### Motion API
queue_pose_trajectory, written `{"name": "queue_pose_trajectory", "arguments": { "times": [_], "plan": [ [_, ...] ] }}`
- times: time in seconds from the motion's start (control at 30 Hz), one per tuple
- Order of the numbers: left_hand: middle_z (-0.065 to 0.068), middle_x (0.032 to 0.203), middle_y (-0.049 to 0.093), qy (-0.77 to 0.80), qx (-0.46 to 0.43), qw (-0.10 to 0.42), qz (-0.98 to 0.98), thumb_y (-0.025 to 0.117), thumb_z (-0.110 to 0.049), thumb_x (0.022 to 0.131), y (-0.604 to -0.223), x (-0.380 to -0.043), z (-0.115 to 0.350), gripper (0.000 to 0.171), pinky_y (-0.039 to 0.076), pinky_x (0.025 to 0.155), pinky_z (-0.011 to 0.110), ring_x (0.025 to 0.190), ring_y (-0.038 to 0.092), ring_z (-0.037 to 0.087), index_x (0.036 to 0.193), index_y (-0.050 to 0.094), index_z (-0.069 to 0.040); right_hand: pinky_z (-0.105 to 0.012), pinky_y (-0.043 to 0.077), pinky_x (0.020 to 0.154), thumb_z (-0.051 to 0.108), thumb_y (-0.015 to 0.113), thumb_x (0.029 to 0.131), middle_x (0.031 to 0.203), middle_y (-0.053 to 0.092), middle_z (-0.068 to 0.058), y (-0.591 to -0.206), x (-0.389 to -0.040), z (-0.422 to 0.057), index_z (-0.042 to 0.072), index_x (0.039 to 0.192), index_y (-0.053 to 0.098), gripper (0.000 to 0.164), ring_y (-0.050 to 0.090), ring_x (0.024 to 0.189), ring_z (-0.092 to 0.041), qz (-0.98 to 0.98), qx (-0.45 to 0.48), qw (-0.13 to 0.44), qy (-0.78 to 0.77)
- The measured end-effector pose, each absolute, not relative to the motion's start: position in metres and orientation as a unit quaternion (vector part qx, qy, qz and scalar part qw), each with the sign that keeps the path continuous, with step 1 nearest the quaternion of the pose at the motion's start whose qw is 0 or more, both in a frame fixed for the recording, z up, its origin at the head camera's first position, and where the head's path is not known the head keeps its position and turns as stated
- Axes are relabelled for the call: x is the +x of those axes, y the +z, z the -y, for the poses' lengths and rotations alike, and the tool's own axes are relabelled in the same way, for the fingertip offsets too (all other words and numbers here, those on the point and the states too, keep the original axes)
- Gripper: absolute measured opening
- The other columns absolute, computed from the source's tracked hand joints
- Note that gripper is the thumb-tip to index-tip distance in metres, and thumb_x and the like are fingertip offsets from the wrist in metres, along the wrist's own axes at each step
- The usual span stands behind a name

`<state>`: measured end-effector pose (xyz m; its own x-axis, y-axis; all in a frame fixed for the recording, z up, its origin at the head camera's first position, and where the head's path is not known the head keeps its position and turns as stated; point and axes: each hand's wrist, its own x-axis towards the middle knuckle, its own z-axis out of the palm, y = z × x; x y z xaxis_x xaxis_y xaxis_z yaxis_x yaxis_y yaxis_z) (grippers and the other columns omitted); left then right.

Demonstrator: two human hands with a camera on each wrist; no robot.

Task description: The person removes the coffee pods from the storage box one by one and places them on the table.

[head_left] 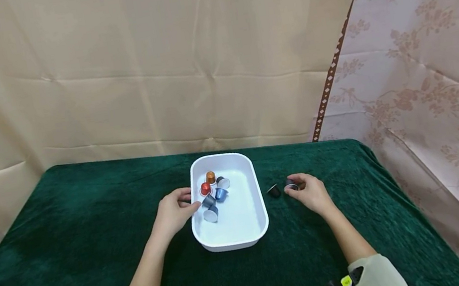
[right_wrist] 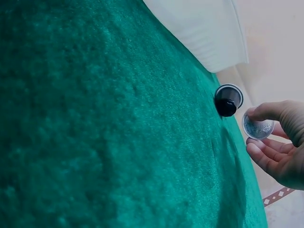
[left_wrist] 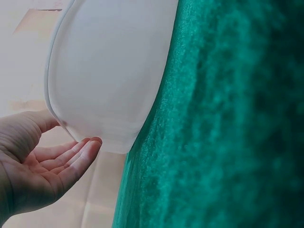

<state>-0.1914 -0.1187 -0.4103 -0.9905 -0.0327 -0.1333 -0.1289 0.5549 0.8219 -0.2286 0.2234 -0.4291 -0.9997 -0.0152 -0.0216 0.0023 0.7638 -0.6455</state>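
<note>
A white tray stands on the green cloth with several coffee capsules along its left side. My left hand pinches the tray's left rim, thumb over the edge and fingers against the outer wall. To the right of the tray, my right hand pinches a dark coffee capsule between thumb and fingers. Its silvery lid shows in the right wrist view. Another black capsule lies on the cloth between that hand and the tray.
In the tray are an orange capsule, a red one, a blue one and several greyish ones. Green velvet cloth covers the table. A beige curtain hangs behind, and a floral curtain hangs at the right.
</note>
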Motion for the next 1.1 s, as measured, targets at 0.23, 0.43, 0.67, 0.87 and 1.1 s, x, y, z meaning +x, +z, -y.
{"name": "queue_pose_trajectory", "arguments": {
  "times": [0.23, 0.43, 0.67, 0.87, 1.1],
  "plan": [
    [0.016, 0.117, 0.060, 0.472, -0.048, 0.049, -0.879, 0.065, -0.020, 0.087, -0.413, -0.193, 0.118, 0.048, 0.056, 0.073, 0.030, 0.093, 0.063, 0.021, 0.130, 0.050, -0.004, -0.035, 0.048, 0.073, 0.024, 0.065, 0.086, 0.116, 0.062, -0.016, -0.433, -0.231, -0.224, 0.007, 0.123, 0.057, 0.041, 0.056, 0.096, -0.026, -0.938, 0.000, 0.012, -0.346],
    [0.015, 0.116, 0.061, 0.475, -0.050, 0.050, -0.877, 0.065, -0.021, 0.087, -0.415, -0.194, 0.118, 0.047, 0.056, 0.075, 0.030, 0.092, 0.063, 0.020, 0.129, 0.051, -0.005, -0.036, 0.048, 0.074, 0.024, 0.065, 0.087, 0.117, 0.061, -0.017, -0.437, -0.234, -0.224, 0.006, 0.124, 0.057, 0.042, 0.055, 0.096, -0.026, -0.938, 0.003, 0.013, -0.346],
    [0.014, 0.116, 0.061, 0.474, -0.051, 0.047, -0.878, 0.065, -0.021, 0.087, -0.415, -0.195, 0.119, 0.047, 0.056, 0.075, 0.030, 0.092, 0.063, 0.020, 0.129, 0.051, -0.005, -0.037, 0.048, 0.077, 0.024, 0.064, 0.087, 0.118, 0.061, -0.017, -0.439, -0.237, -0.225, 0.007, 0.124, 0.056, 0.042, 0.055, 0.098, -0.027, -0.936, 0.010, 0.017, -0.351],
    [0.015, 0.116, 0.060, 0.471, -0.050, 0.048, -0.879, 0.065, -0.021, 0.087, -0.415, -0.194, 0.120, 0.047, 0.056, 0.074, 0.030, 0.093, 0.063, 0.021, 0.129, 0.051, -0.005, -0.038, 0.048, 0.076, 0.024, 0.064, 0.087, 0.118, 0.061, -0.018, -0.440, -0.239, -0.226, 0.006, 0.125, 0.056, 0.042, 0.055, 0.099, -0.027, -0.936, 0.012, 0.017, -0.351],
    [0.015, 0.116, 0.060, 0.472, -0.050, 0.049, -0.879, 0.065, -0.021, 0.086, -0.415, -0.195, 0.118, 0.048, 0.055, 0.074, 0.029, 0.093, 0.063, 0.021, 0.130, 0.050, -0.006, -0.041, 0.047, 0.079, 0.023, 0.064, 0.087, 0.118, 0.061, -0.019, -0.441, -0.242, -0.227, 0.005, 0.124, 0.057, 0.042, 0.056, 0.100, -0.028, -0.936, 0.015, 0.011, -0.351]
  ]
}}
